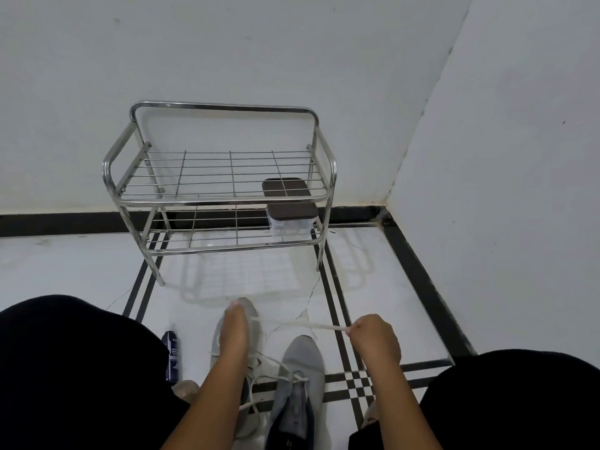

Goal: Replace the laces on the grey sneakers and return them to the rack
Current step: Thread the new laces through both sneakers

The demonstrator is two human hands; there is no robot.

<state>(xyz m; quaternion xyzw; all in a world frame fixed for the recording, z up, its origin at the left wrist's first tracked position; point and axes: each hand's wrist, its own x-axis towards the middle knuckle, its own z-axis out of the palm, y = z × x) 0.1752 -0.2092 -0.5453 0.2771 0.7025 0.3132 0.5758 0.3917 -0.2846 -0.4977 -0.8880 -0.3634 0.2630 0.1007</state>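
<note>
The two grey sneakers [300,368] lay on the floor between the person's knees, the right hand [373,341] pinching a white lace [305,324] drawn taut across to the left hand [235,319], which rested on the left shoe's toe, its grip hidden. Pulled harder, the lace might slip an eyelet or drag that shoe. The metal rack [220,177] stood beyond against the wall.

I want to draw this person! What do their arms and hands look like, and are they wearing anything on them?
Both arms are bare, with no sleeves showing. The left hand and right hand wear no gloves, and I see no rings, watch or bracelets. Dark black clothing covers the knees.
</note>
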